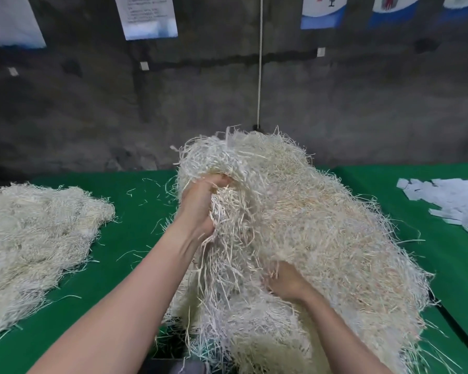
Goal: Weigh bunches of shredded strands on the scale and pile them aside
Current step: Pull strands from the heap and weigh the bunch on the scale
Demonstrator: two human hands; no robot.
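2 hands in 1 big heap [322, 225]: L hand [200, 209] clenched on its strands; R hand [287, 284] fingers buried, grip can't tell. 1 flatter pile [33, 238] lies left on table [135, 190].

Deep in the strands [295, 211] the right hand [287, 282] has its fingers buried, the left hand [200, 206] grips with fingertips tucked under, side pile [25, 238] runs off the left edge, poster [146, 14] print unreadable.

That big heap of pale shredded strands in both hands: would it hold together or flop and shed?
Probably floppy: the heap drapes around the left hand and right hand. Likely light for its bulk: loose, airy. It probably sheds; stray strands lie on the green table.
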